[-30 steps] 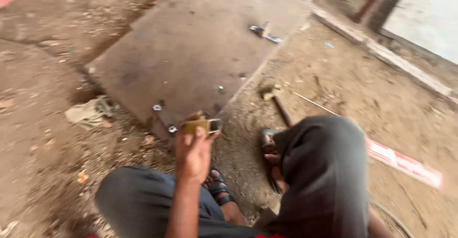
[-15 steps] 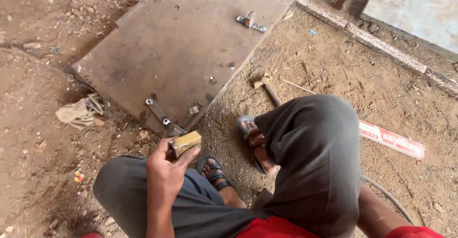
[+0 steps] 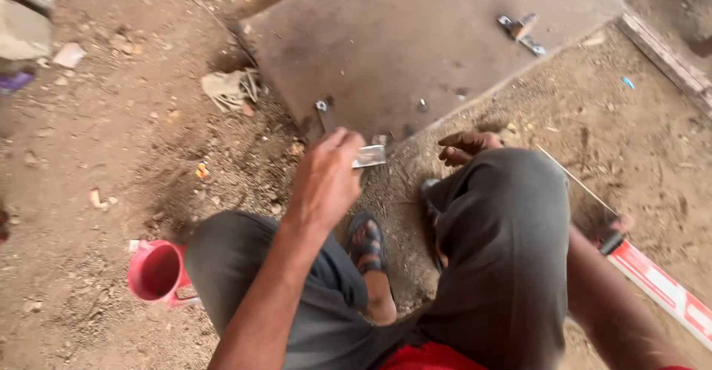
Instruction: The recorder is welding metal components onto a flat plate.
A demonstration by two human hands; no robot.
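We see soft, even daylight with faint shadows beneath the knees, a warm reddish cast, slight motion blur throughout, and smeared, stretched detail toward the corners.

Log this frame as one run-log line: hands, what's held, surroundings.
left hand: holds small metal piece | right hand: empty, near board edge | wooden board on dirt | red cup beside left knee

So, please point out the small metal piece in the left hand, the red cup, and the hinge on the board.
Metal piece (image 3: 368, 156), head view, on its shiny flat face.
Red cup (image 3: 156, 272), head view, on its inner wall.
Hinge (image 3: 521, 32), head view, on its middle.
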